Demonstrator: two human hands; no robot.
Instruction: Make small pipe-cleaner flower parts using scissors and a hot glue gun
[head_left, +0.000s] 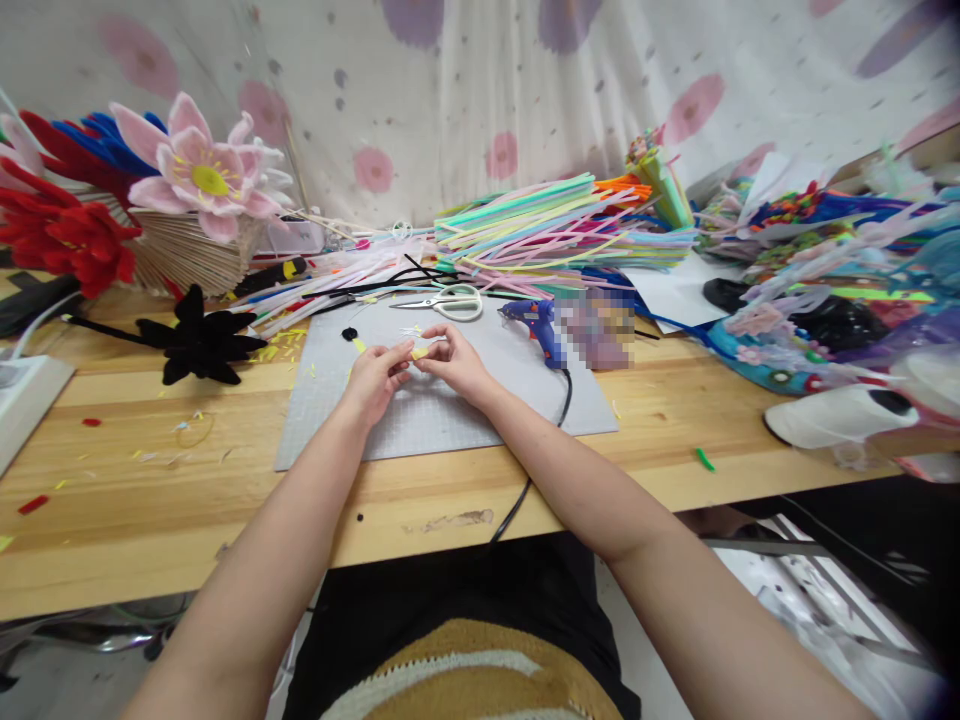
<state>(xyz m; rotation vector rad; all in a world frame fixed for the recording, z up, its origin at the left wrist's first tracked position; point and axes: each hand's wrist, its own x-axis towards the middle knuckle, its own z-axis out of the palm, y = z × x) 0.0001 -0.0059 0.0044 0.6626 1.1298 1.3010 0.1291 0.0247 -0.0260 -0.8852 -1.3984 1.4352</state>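
Over the grey cutting mat (450, 420), my left hand (377, 380) and my right hand (454, 363) come close together. Both pinch a small yellow piece (419, 352) between their fingertips. Thin white strands (409, 331) stick up just behind the fingers. Left of my left hand, a black round piece (350, 335) lies on the mat beside a short yellow strip (359, 346). Scissors (448, 303) with pale handles lie behind my hands. To the right of my right hand is a blue glue gun (541, 328), its black cord running to the table's front edge.
Bundles of coloured pipe cleaners (525, 225) are heaped at the back. A black flower (196, 335), a pink flower (202, 175) and red flowers (71, 235) stand on the left. A white power strip (26, 400) sits far left, a white roll (836, 417) on the right.
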